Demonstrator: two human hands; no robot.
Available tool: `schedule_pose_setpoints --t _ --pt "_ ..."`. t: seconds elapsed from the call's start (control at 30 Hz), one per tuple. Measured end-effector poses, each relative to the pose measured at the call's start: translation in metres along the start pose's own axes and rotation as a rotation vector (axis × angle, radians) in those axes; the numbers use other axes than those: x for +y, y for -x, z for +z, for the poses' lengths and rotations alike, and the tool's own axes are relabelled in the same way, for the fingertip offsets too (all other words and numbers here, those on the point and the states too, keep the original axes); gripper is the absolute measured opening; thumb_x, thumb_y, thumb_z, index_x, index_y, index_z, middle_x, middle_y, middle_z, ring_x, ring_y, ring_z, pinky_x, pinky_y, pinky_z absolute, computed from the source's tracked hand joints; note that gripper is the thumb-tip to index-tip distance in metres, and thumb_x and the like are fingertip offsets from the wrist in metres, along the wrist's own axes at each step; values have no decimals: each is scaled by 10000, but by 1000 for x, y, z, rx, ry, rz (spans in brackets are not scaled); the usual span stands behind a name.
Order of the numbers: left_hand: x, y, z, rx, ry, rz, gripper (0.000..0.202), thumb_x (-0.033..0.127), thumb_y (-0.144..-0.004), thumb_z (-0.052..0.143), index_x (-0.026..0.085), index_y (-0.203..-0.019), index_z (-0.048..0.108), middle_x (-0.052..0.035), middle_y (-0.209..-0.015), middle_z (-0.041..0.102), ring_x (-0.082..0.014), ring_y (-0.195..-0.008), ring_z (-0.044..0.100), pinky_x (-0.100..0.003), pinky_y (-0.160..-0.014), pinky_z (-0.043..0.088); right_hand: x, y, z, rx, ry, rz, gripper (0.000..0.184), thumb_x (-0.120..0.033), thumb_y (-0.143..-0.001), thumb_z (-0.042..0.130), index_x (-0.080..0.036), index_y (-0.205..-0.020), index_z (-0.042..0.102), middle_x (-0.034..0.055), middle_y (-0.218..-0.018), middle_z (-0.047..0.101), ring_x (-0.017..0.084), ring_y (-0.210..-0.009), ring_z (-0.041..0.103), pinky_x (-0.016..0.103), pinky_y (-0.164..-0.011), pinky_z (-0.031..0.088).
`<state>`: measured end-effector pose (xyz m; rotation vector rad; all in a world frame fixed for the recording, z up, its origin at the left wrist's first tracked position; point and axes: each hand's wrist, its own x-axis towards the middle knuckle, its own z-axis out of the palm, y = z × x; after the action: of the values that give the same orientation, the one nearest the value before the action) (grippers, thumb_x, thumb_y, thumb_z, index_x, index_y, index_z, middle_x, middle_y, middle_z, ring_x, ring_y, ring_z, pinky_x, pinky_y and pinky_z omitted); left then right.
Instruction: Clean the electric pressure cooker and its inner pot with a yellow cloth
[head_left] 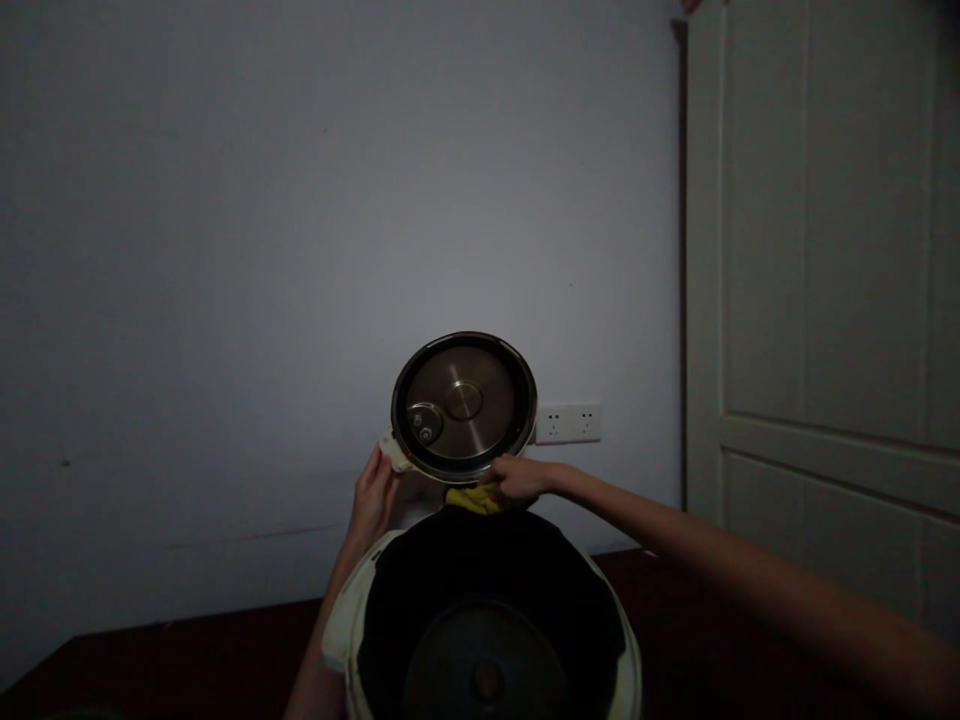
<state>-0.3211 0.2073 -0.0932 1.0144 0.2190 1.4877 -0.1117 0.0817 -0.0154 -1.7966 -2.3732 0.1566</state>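
A cream-coloured rice cooker stands open in front of me, its dark inner pot showing. Its round lid stands raised, with the steel inner plate facing me. My left hand grips the lid's lower left edge beside the cream tab. My right hand is closed on a yellow cloth pressed against the lid's bottom rim, just above the cooker's back edge.
The cooker sits on a dark wooden surface. Behind it is a plain grey wall with a white double socket. A pale panelled door fills the right side.
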Motion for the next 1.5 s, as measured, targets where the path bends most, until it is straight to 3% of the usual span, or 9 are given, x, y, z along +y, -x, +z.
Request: schedule_pose_setpoints --t 0.2,0.3,0.43,0.5,0.6,0.77,1.07,1.3,1.5 --pt "1 2 1 36 24 -46 376 275 -777 663 261 -1150 619 -45 -1371 533 -237 -1317 422 -411 -1092 323 -21 6 -24 16 36 -15 374 -47 -634 487 -124 -888 751 10 -638 657 136 -621 589 192 -531 403" --pt "1 3 1 -25 40 -17 393 292 -759 681 252 -1145 620 -52 -1355 546 -245 -1305 437 -414 -1087 336 -41 -2 -33 278 -40 -138 398 -94 -710 498 -125 -1040 719 38 -824 716 172 -761 641 228 -652 466" --pt "2 1 3 -73 133 -18 320 351 -822 600 224 -1115 625 -68 -1368 526 -241 -1328 409 -401 -1116 303 -72 -28 -34 614 47 -474 500 -51 -760 461 -134 -1235 597 98 -1192 641 196 -1063 587 310 -905 442" --pt "3 1 4 -89 205 -33 338 421 -881 493 213 -1115 619 -82 -1357 531 -230 -1330 406 -394 -1121 302 -82 -43 -30 618 180 -612 522 -25 -774 456 -150 -1271 558 109 -1291 572 201 -1126 537 338 -947 418" --pt "6 3 4 -64 221 -59 443 500 -915 375 193 -1131 610 -96 -1317 556 -221 -1319 421 -384 -1117 318 -85 -66 -19 602 312 -675 466 -58 -821 483 -167 -1270 551 119 -1312 539 217 -1113 510 390 -960 404" --pt "11 8 4 -84 178 -30 504 564 -907 328 216 -1086 646 -70 -1236 614 -232 -1268 477 -375 -1066 392 -72 -85 2 671 144 -753 314 -257 -861 599 -147 -1155 621 148 -1231 540 219 -1125 495 398 -970 405" --pt "16 16 10 -139 231 -118 547 564 -913 315 186 -1166 619 -82 -1252 613 -269 -1285 453 -419 -1076 363 -51 -70 22 560 197 -728 242 -74 -837 562 -172 -1029 672 95 -1043 613 192 -971 538 322 -835 455" --pt "15 14 12 -98 290 -71 561 531 -935 273 132 -1021 657 -123 -1142 648 -219 -1208 529 -350 -1099 330 -71 -84 16 761 32 -647 191 -82 -845 543 -164 -963 670 81 -980 563 169 -915 541 289 -798 461" --pt "14 14 10 -160 269 -80 619 582 -904 318 132 -1248 567 -125 -1311 569 -224 -1272 475 -341 -1077 350 -42 -73 32 685 -112 -515 173 -84 -780 608 -166 -920 668 43 -912 549 152 -835 562 279 -766 455"
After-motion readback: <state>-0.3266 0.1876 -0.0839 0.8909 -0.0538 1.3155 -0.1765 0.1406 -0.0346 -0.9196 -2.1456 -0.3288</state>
